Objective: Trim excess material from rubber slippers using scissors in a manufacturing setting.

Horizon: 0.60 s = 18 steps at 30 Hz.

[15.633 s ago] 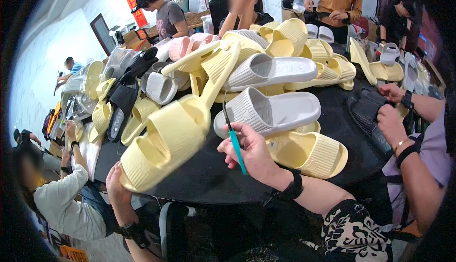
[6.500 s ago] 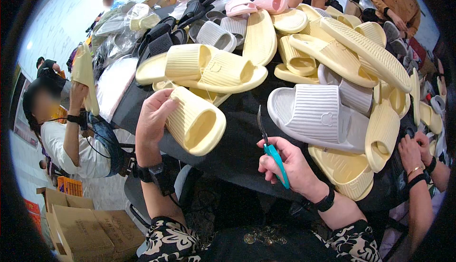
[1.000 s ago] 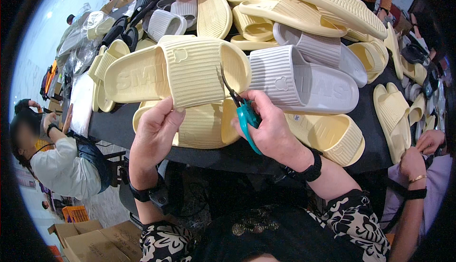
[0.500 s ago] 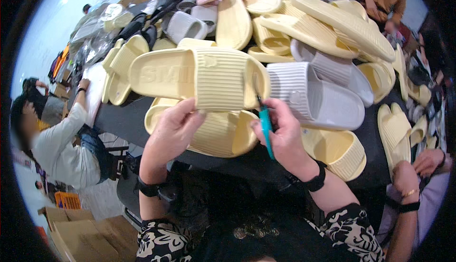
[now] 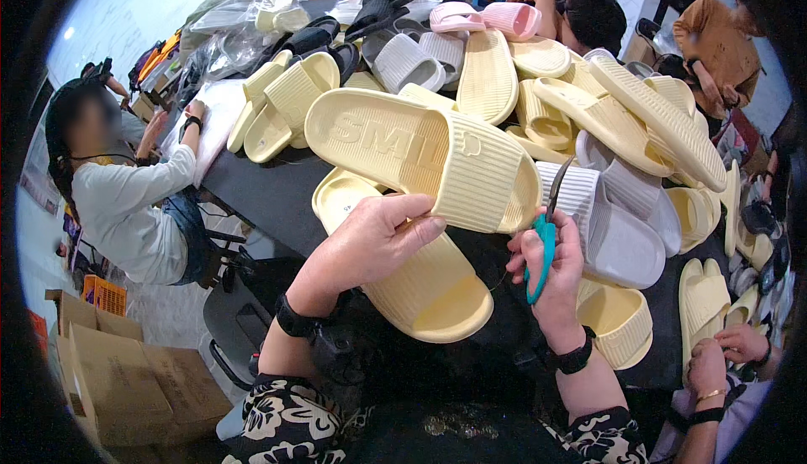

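Observation:
My left hand point(image 5: 366, 241) pinches the near edge of the ribbed strap of a pale yellow slipper point(image 5: 487, 170). The slipper is tilted, its toe toward the right, with raised letters on its insole. In my right hand point(image 5: 561, 287) is a pair of scissors point(image 5: 542, 262) with teal handles and dark blades. The blades point up, just right of the slipper's toe, and look closed. Beneath the held slipper and my left hand lies a second yellow slipper point(image 5: 437, 296), partly covered. A thin thread seems to hang near my right fingers.
Yellow, grey, black and pink slippers pile up across the dark table point(image 5: 252, 195). A grey slipper point(image 5: 626, 245) lies right of the scissors. A person in white point(image 5: 126, 203) sits at the left; another person's hands point(image 5: 706, 367) hold a slipper at the right. Cardboard boxes point(image 5: 143, 380) stand lower left.
The held slipper has tilted, its toe end lower. The scissors have gone from over its strap opening to beside the toe, blades upright. The whole view has shifted, showing more of the room.

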{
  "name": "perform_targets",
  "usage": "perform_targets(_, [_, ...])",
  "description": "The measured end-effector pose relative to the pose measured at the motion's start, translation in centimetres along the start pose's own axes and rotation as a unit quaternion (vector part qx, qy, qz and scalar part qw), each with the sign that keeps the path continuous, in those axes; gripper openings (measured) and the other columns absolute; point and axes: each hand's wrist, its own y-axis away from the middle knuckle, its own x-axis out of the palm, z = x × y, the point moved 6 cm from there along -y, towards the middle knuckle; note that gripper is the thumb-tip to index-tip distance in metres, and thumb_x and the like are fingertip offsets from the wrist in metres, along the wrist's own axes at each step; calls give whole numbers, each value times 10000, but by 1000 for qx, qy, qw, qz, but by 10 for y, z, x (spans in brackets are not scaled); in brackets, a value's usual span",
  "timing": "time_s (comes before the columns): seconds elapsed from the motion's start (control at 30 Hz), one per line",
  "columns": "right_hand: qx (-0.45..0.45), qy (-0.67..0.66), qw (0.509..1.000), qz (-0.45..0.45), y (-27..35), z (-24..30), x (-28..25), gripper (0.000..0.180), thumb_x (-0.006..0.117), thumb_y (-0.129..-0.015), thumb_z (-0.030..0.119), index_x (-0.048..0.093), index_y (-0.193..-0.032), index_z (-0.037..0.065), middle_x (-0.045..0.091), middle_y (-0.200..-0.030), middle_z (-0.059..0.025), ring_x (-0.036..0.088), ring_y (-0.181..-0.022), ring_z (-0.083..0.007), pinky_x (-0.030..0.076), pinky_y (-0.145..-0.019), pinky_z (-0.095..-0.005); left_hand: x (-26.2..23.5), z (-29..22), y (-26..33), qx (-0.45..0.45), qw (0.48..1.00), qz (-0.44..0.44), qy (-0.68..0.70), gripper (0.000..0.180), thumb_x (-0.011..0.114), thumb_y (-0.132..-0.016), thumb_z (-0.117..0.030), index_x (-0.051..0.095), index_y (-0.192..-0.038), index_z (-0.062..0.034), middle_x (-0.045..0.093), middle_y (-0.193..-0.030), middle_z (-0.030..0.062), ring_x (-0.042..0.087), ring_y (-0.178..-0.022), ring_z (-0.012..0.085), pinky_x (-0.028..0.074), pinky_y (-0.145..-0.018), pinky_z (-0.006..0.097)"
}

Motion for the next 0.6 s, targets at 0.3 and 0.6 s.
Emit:
perform_targets(0.3, [7, 10, 1000, -6, -3, 0, -3, 409, 607, -891, 233, 425, -1201, 40, 575, -791, -28, 543, -587, -61, 428, -470, -180, -12, -5, 3, -6, 999, -34, 18, 222, 595, -899, -192, 609, -914, 29, 529, -665, 43, 483, -618, 87, 414, -560, 261])
perform_targets(0.6, [26, 25, 999, 14, -6, -7, -1, 419, 601, -893, 214, 416, -1214, 18, 600, -826, -47, 585, -630, -83, 433, -477, -187, -17, -14, 8, 6, 999, -45, 16, 178, 658, -836, -145, 622, -887, 21, 533, -698, 27, 500, -647, 68, 423, -579, 239])
